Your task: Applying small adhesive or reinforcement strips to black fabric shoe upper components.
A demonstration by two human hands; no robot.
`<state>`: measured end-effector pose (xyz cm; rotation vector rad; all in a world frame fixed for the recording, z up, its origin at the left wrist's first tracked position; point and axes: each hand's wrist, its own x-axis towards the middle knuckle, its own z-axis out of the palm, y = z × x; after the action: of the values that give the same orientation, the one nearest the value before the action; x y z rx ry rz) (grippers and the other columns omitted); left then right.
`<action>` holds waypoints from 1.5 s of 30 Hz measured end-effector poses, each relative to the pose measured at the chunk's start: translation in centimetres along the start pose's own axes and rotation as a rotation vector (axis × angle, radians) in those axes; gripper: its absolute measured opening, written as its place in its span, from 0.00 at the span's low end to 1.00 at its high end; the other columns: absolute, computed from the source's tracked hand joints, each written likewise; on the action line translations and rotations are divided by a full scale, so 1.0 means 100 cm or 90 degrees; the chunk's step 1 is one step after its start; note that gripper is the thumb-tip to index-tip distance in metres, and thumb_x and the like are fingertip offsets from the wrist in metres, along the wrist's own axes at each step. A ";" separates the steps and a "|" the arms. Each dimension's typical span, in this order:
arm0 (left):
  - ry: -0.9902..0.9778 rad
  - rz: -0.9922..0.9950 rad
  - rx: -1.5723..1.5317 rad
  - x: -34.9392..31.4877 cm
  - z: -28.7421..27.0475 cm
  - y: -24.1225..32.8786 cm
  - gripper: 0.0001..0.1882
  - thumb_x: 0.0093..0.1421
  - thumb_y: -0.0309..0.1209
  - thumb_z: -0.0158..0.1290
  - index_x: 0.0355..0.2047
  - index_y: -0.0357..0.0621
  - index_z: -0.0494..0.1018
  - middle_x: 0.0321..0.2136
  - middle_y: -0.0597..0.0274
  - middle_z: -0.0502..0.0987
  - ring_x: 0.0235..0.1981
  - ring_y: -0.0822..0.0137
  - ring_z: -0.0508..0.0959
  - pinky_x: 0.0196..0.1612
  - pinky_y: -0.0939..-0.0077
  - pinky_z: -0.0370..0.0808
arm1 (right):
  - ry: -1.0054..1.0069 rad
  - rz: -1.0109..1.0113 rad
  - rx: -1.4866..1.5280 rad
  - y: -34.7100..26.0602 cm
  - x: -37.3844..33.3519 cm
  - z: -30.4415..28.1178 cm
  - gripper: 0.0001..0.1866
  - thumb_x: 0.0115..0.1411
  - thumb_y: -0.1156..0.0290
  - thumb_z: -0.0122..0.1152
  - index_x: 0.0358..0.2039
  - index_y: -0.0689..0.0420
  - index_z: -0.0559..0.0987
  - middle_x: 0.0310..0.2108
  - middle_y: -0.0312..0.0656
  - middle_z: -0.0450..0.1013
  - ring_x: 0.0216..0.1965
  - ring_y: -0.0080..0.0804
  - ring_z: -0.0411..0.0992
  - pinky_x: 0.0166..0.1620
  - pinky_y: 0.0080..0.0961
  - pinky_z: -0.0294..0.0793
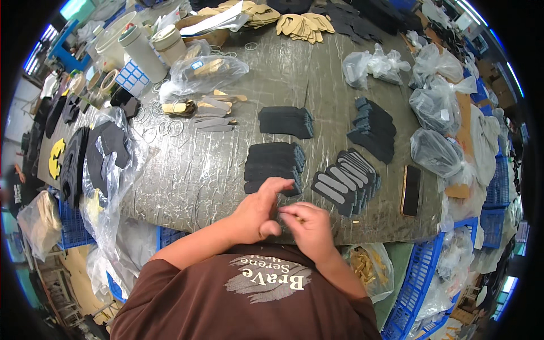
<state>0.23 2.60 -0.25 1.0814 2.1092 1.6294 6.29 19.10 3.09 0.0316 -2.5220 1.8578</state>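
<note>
worktable (198,181): grey-brown, glossy, creased surface. on its right end: one phone (411,191), screen dark. along its right edge: tied clear plastic bags (433,110). at its far left corner: a tall grey canister (141,54), a blue-and-white checked sheet (132,77) just beside. below its right end: a blue slatted crate (418,283).

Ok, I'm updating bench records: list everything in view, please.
table: one, grey-brown, centre
dark pieces: four groups, blackish, mid-table
phone: one, black, table's right
clear bags: several, colourless, both sides
tan pieces: several, tan, far edge
rings: several, pale, table's left
containers: at least three, pale, far left
cutouts: several, black, left side
crates: several, blue, both sides
shirt: one, brown, bottom centre
left hand: one, bare, near edge
right hand: one, bare, beside it
</note>
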 end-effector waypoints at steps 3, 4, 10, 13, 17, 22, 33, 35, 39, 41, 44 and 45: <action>-0.034 0.019 0.147 -0.001 -0.002 0.008 0.55 0.44 0.70 0.45 0.61 0.39 0.47 0.51 0.42 0.62 0.34 0.43 0.75 0.34 0.58 0.74 | -0.051 0.014 0.073 0.005 0.004 0.012 0.05 0.51 0.81 0.60 0.30 0.65 0.79 0.27 0.44 0.75 0.27 0.26 0.73 0.30 0.20 0.70; -0.039 0.039 0.194 -0.003 -0.003 0.009 0.56 0.44 0.70 0.44 0.61 0.39 0.46 0.51 0.41 0.62 0.36 0.41 0.75 0.34 0.56 0.74 | -0.064 0.018 0.073 0.005 0.005 0.014 0.05 0.51 0.80 0.59 0.30 0.66 0.79 0.26 0.42 0.75 0.26 0.25 0.72 0.30 0.20 0.69; -0.063 0.041 0.135 -0.009 -0.002 0.006 0.57 0.44 0.70 0.44 0.62 0.40 0.44 0.51 0.41 0.62 0.37 0.40 0.74 0.34 0.56 0.74 | -0.112 0.116 0.185 0.017 0.001 0.021 0.04 0.53 0.79 0.59 0.30 0.65 0.79 0.24 0.35 0.73 0.25 0.17 0.68 0.28 0.16 0.67; -0.069 0.036 0.090 -0.011 -0.002 0.002 0.56 0.46 0.70 0.42 0.62 0.40 0.43 0.52 0.42 0.62 0.37 0.40 0.74 0.34 0.58 0.74 | -0.118 0.197 0.247 0.019 0.001 0.024 0.03 0.53 0.78 0.59 0.28 0.64 0.79 0.22 0.32 0.72 0.23 0.13 0.65 0.26 0.14 0.64; -0.035 0.034 -0.061 -0.010 -0.001 0.002 0.48 0.55 0.65 0.41 0.61 0.39 0.47 0.52 0.45 0.63 0.37 0.45 0.75 0.36 0.62 0.74 | -0.122 0.198 0.286 0.027 0.000 0.025 0.02 0.55 0.77 0.57 0.27 0.61 0.78 0.22 0.31 0.70 0.22 0.12 0.63 0.24 0.13 0.61; 0.056 -0.060 -0.165 -0.008 -0.016 0.001 0.21 0.61 0.40 0.49 0.50 0.39 0.67 0.48 0.52 0.69 0.36 0.60 0.75 0.38 0.73 0.73 | -0.101 0.290 0.615 0.033 0.001 0.022 0.02 0.59 0.78 0.51 0.31 0.57 0.71 0.23 0.28 0.66 0.21 0.13 0.62 0.23 0.12 0.60; 0.201 -0.334 -0.198 0.034 -0.040 -0.034 0.03 0.58 0.24 0.51 0.28 0.39 0.69 0.37 0.62 0.74 0.32 0.75 0.73 0.38 0.79 0.70 | 0.259 0.105 0.713 0.042 0.009 -0.032 0.04 0.59 0.76 0.44 0.27 0.54 0.62 0.21 0.34 0.60 0.19 0.21 0.56 0.21 0.17 0.60; 0.063 -0.321 -0.093 0.023 -0.038 -0.033 0.03 0.59 0.24 0.51 0.29 0.38 0.70 0.40 0.60 0.75 0.34 0.74 0.75 0.40 0.78 0.71 | 0.244 0.094 0.693 0.044 -0.002 -0.035 0.06 0.59 0.76 0.48 0.28 0.54 0.62 0.20 0.33 0.60 0.18 0.21 0.56 0.21 0.17 0.60; 0.143 -0.349 -0.282 0.005 -0.043 -0.017 0.03 0.57 0.25 0.54 0.29 0.37 0.72 0.34 0.60 0.75 0.31 0.75 0.75 0.37 0.80 0.72 | 0.195 0.056 0.131 0.052 -0.028 -0.012 0.07 0.54 0.78 0.59 0.33 0.55 0.73 0.19 0.34 0.62 0.18 0.22 0.62 0.22 0.22 0.64; 0.207 -0.379 -0.294 -0.005 -0.053 -0.014 0.03 0.57 0.25 0.54 0.29 0.38 0.72 0.30 0.63 0.75 0.30 0.76 0.75 0.34 0.82 0.71 | 0.112 -0.128 -0.103 0.045 -0.026 -0.001 0.09 0.51 0.78 0.62 0.35 0.55 0.78 0.19 0.36 0.64 0.19 0.27 0.66 0.22 0.26 0.66; 0.278 -0.400 -0.244 -0.021 -0.054 -0.013 0.03 0.56 0.25 0.56 0.28 0.39 0.74 0.20 0.69 0.74 0.23 0.79 0.74 0.26 0.85 0.69 | 0.035 -0.259 -0.288 0.040 -0.019 0.007 0.11 0.48 0.78 0.64 0.35 0.55 0.79 0.21 0.38 0.65 0.19 0.35 0.67 0.22 0.26 0.66; 0.226 -0.456 -0.167 -0.024 -0.053 -0.009 0.03 0.56 0.26 0.56 0.28 0.39 0.75 0.19 0.69 0.74 0.22 0.79 0.73 0.25 0.84 0.69 | 0.026 -0.271 -0.341 0.046 -0.018 0.011 0.11 0.47 0.77 0.64 0.34 0.54 0.79 0.20 0.38 0.64 0.19 0.35 0.67 0.22 0.28 0.66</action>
<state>-1.74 -2.95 0.12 -0.0720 2.0386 1.7076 7.95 19.47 -1.69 0.4736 -2.6238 0.9979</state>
